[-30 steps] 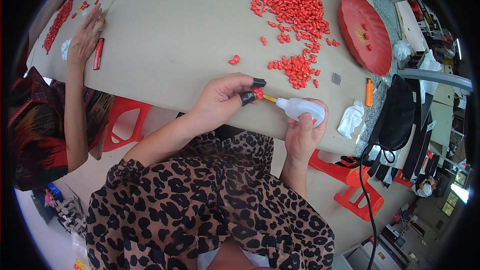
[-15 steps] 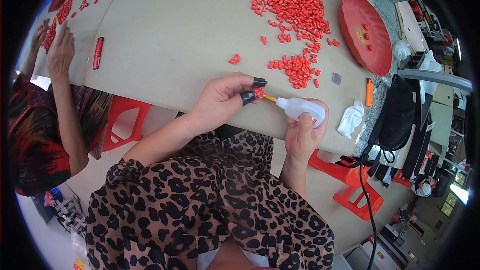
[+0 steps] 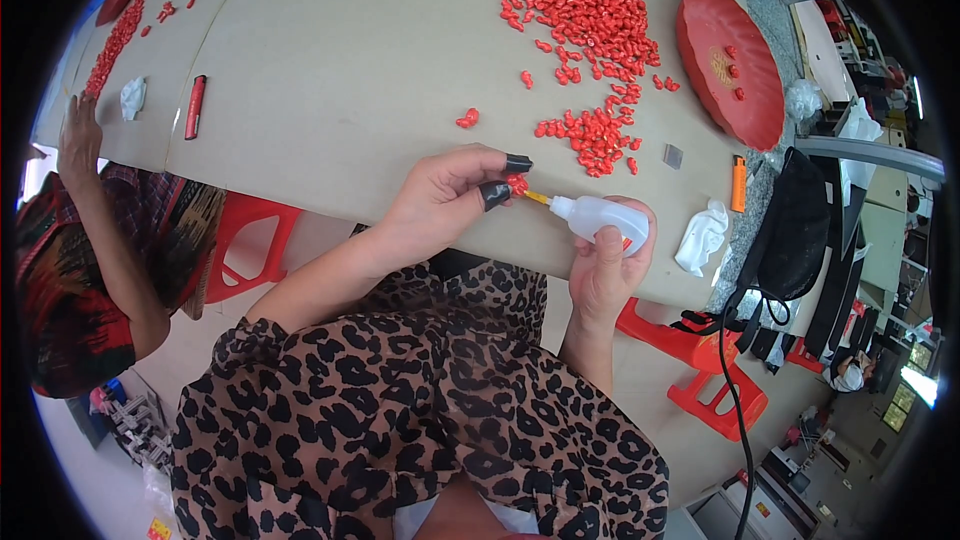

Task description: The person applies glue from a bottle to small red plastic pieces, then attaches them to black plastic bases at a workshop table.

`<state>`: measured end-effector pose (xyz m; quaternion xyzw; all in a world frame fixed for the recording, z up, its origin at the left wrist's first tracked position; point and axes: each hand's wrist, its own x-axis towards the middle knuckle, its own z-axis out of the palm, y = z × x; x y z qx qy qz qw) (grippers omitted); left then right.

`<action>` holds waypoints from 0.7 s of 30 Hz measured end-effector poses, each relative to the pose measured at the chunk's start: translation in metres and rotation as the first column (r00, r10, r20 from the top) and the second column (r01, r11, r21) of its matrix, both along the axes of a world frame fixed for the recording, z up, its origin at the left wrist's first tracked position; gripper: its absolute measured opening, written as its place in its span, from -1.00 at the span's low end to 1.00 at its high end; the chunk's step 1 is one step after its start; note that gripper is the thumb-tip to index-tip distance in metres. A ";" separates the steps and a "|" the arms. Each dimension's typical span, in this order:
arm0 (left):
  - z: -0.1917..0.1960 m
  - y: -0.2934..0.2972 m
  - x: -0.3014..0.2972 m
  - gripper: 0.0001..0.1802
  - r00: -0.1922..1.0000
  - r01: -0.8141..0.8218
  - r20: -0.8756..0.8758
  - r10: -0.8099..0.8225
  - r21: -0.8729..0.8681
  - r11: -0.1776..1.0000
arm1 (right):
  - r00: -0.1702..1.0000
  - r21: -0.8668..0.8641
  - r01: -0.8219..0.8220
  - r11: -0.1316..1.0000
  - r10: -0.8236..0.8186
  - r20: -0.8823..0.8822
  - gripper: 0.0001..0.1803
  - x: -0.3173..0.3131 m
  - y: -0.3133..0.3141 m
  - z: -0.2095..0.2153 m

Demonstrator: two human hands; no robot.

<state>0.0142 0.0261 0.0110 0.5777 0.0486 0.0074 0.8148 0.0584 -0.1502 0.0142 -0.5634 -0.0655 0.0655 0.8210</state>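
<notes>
Black covers wrap the thumb and forefinger of my left hand (image 3: 445, 190), which pinches a small red peanut-shaped piece (image 3: 516, 184). My right hand (image 3: 605, 275) is closed round a translucent white squeeze bottle (image 3: 600, 217), tilted with its yellow nozzle (image 3: 537, 197) against the piece or right beside it; exact contact is too small to tell. Just beyond my hands lies a small cluster of the same red pieces (image 3: 595, 137), below a larger heap (image 3: 580, 0). A couple of red pieces (image 3: 467, 118) lie apart, above my left hand.
At right stand a scalloped red tray (image 3: 750, 100) holding a few pieces, an orange lighter (image 3: 738, 185), a crumpled white cloth (image 3: 703, 238) and a small grey square (image 3: 673, 155). A red lighter-like stick (image 3: 195, 107) lies left. A co-worker's hand (image 3: 80, 135) is at far left.
The co-worker's hands have parted, and a white object now lies on the table beside them. My own hands, the bottle and the held piece stay almost still.
</notes>
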 end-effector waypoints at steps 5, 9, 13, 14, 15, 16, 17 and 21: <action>0.000 0.000 0.000 -0.78 1.000 -0.001 -0.008 0.001 -0.009 1.000 | 1.000 0.021 -0.003 1.000 0.004 -0.010 -0.58 0.000 0.001 0.002; 0.001 -0.001 0.001 -0.79 1.000 -0.013 -0.011 0.013 -0.002 1.000 | 1.000 0.006 0.000 1.000 0.000 0.008 -0.59 0.001 0.000 -0.001; 0.001 -0.002 0.000 -0.79 1.000 -0.017 -0.012 0.016 -0.017 1.000 | 1.000 -0.015 0.001 1.000 -0.001 0.024 -0.60 0.000 0.001 0.000; 0.001 -0.002 0.000 -0.79 1.000 -0.016 -0.012 0.016 -0.017 1.000 | 1.000 -0.015 0.002 1.000 -0.001 0.024 -0.60 0.000 0.001 0.001; 0.001 -0.002 0.000 -0.79 1.000 -0.019 -0.010 0.019 -0.018 1.000 | 1.000 0.000 0.000 1.000 0.000 0.013 -0.59 0.000 0.001 0.001; 0.001 -0.002 0.000 -0.79 1.000 -0.021 -0.008 0.021 -0.020 1.000 | 1.000 0.016 -0.002 1.000 0.002 0.003 -0.58 0.000 0.001 0.001; 0.001 -0.002 0.000 -0.79 1.000 -0.021 -0.008 0.021 -0.020 1.000 | 1.000 0.016 -0.002 1.000 0.002 0.003 -0.58 0.000 0.001 0.001; 0.001 -0.002 0.000 -0.78 1.000 -0.023 -0.019 0.022 -0.022 1.000 | 0.999 -0.004 0.035 0.999 -0.035 0.011 -0.57 -0.002 0.002 0.001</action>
